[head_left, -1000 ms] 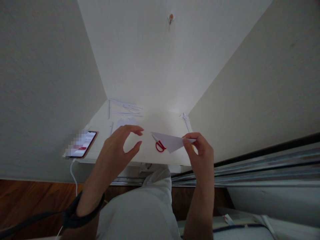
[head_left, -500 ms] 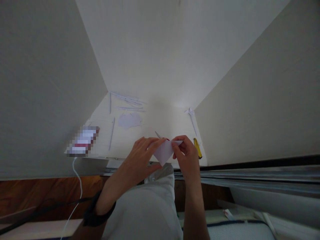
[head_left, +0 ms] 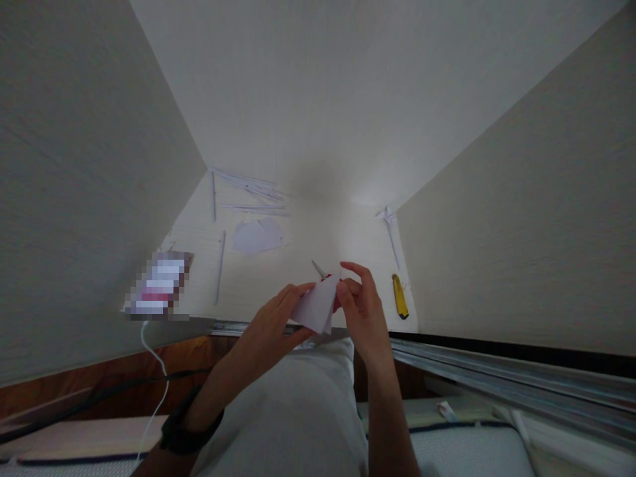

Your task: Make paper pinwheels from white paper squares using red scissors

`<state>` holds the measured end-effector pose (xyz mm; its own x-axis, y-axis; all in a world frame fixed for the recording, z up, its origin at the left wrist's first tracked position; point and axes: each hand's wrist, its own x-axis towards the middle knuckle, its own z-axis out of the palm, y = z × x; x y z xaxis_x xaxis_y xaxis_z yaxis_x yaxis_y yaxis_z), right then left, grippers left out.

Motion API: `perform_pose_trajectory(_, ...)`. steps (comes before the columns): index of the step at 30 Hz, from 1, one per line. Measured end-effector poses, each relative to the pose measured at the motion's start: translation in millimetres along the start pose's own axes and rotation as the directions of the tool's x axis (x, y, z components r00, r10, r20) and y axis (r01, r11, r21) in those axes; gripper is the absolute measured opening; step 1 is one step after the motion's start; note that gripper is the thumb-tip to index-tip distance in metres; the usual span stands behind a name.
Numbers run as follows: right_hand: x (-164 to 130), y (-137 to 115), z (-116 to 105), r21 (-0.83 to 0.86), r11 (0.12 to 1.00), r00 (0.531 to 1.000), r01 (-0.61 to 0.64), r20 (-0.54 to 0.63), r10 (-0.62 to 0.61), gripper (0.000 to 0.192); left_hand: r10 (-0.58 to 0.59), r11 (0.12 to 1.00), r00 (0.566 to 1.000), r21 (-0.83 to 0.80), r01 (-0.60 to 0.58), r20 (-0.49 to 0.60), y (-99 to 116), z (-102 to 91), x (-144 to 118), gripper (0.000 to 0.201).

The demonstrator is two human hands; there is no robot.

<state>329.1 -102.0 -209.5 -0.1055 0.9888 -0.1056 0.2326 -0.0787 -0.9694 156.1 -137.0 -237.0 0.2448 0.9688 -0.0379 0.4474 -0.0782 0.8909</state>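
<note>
The folded paper (head_left: 318,310) sat between both hands, pinched by the left hand (head_left: 271,322) and the right hand (head_left: 362,311), its point downward.

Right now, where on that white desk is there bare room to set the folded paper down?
Bare desk lies between the flat paper scraps and the twisted strip by the right wall. A narrower patch runs along the front edge, between the phone and the left hand. Crowded: paper strips at back left; scissors and yellow cutter near the right hand.

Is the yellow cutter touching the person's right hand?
Apart. The head view shows bare white table between the yellow cutter and the right hand.
</note>
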Motion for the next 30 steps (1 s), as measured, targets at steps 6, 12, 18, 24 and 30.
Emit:
perform_pose_trajectory(6, -4, -15, 8, 0.045, 0.998, 0.962, -0.037, 0.27, 0.024, 0.067, -0.11, 0.979, 0.992, -0.181, 0.096, -0.069, 2, -19.4, 0, 0.04)
perform_pose_trajectory(12, -12, -24, 31, 0.058, 0.996, 0.972, -0.065, 0.228, 0.05, 0.089, -0.303, 0.896, 0.945, -0.374, 0.239, -0.122, 14, -37.6, -11, 0.026)
perform_pose_trajectory(18, -20, -15, 42, -0.055, 0.996, 0.991, 0.071, 0.115, -0.064, 0.034, -0.484, 0.763, 0.859, -0.562, 0.32, -0.168, 4, -35.7, -24, 0.033)
perform_pose_trajectory(24, -25, -16, 51, -0.078, 0.995, 0.992, 0.068, 0.115, -0.059, 0.012, -0.553, 0.607, 0.832, -0.705, 0.367, -0.042, 6, -39.4, -38, 0.025)
perform_pose_trajectory(30, -22, -18, 51, -0.113, 0.987, 0.989, 0.115, 0.111, -0.102, 0.012, -0.567, 0.551, 0.824, -0.75, 0.366, -0.014, -1, -39.0, -32, 0.03)
